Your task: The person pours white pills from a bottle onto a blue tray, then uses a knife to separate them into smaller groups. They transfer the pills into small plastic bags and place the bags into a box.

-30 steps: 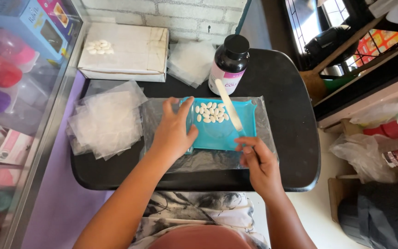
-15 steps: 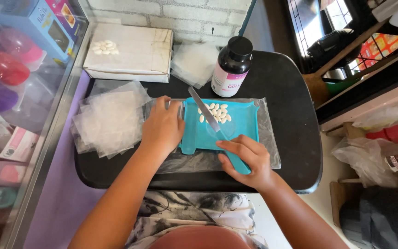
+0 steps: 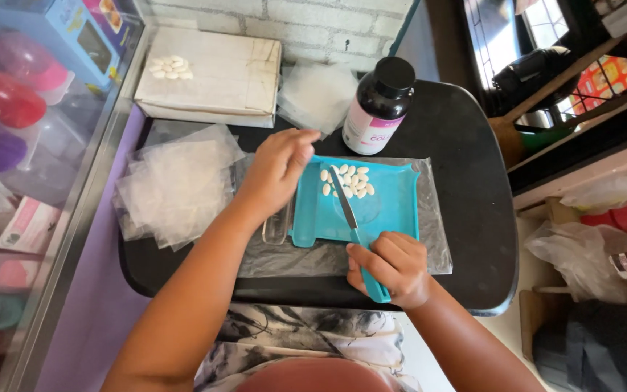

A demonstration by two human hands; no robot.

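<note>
Teal plastic forms the tray, which lies at the middle of a black table on a clear plastic sheet; white tablets sit in a loose cluster on the far left part of the tray; the spatula lies across the tray with its blade tip among the tablets and its teal handle running near and right.

The right hand is at the near edge of the tray; its fingers are curled and pressed together around the spatula handle, index finger laid along the top.

The left hand rests on the left rim of the tray; the fingers are bent over the far left corner, close to the tablets; whether they pinch the rim or only press on it cannot be told.

A dark bottle with a black cap stands upright just beyond the tray; a stack of clear bags lies left of the tray; a white box sits at the far left, with more tablets lying on its lid.
</note>
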